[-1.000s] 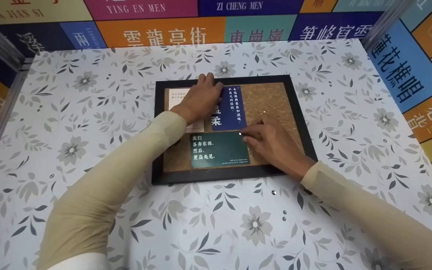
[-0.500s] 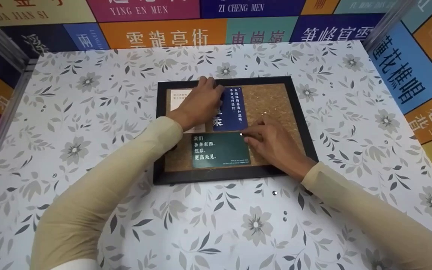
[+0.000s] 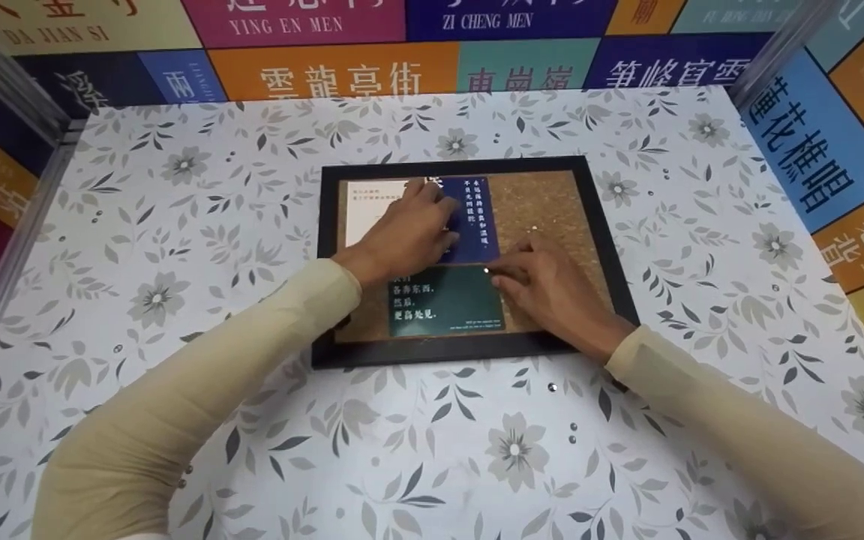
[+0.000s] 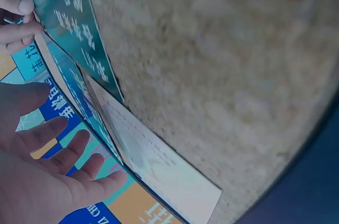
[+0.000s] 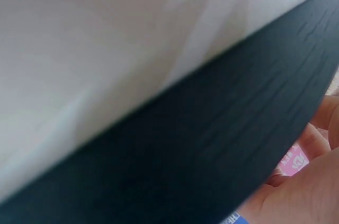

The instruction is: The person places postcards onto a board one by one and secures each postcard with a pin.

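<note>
A black-framed cork board (image 3: pixel 544 195) lies on the table, bearing a white card (image 3: pixel 367 217), a blue card (image 3: pixel 477 217) and a green card (image 3: pixel 447 300). My right hand (image 3: pixel 552 289) is at the green card's upper right corner. Thumb and index finger pinch a small white pin (image 3: pixel 486 270) there; its shaft is hidden. My left hand (image 3: pixel 406 229) is over the white and blue cards. In the left wrist view that left hand (image 4: pixel 58 166) has loosely spread fingers holding nothing, and the right fingertips (image 4: pixel 24 6) meet the green card's edge.
A tiny white dot (image 3: pixel 534 227) shows on the cork just beyond my right knuckles. The tablecloth (image 3: pixel 252 442) has a leaf-and-flower print. Colourful lettered panels (image 3: pixel 334 71) stand behind the table and along its sides.
My left hand has drawn back from the frame's far edge toward me, uncovering the blue card's top and covering part of the green card's upper left. The right hand stays at the corner.
</note>
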`<state>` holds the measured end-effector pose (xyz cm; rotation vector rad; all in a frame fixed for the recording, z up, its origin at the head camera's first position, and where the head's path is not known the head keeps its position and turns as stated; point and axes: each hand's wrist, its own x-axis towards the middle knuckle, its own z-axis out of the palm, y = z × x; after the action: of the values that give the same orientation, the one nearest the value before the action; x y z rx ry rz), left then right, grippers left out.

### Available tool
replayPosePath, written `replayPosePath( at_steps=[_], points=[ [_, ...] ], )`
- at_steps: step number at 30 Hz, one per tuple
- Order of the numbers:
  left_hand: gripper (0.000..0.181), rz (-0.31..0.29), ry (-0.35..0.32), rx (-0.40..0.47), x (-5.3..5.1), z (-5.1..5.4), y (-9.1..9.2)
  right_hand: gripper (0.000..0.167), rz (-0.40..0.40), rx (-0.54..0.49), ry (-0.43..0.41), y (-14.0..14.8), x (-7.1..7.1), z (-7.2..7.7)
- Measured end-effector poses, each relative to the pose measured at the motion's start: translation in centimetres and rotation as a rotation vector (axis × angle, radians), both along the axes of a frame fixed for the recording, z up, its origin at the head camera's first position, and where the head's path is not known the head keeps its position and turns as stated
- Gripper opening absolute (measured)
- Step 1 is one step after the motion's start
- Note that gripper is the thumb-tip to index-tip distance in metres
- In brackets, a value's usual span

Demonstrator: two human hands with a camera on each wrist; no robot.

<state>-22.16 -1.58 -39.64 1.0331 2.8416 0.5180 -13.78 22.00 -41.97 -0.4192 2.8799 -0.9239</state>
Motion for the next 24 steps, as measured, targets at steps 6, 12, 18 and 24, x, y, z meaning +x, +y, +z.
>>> replayPosePath(
  at_steps=[6,12,18,24],
  points=[
    [0.045,0.0,-0.013,0.019,0.8,0.0,0.0,0.026,-0.003,0.009,0.012,0.1,0.0,-0.1],
    [0.044,0.043,-0.042,0.021,1.8,-0.1,-0.3,0.025,0.006,-0.004,0.031,0.1,0.0,-0.2],
    [0.043,0.12,-0.155,0.117,2.8,-0.1,-0.4,0.024,0.027,-0.016,0.054,0.0,-0.1,-0.1],
    [0.04,0.148,-0.147,0.142,3.3,-0.3,-0.6,0.025,0.024,-0.02,0.041,0.1,-0.1,-0.1]
  ],
)
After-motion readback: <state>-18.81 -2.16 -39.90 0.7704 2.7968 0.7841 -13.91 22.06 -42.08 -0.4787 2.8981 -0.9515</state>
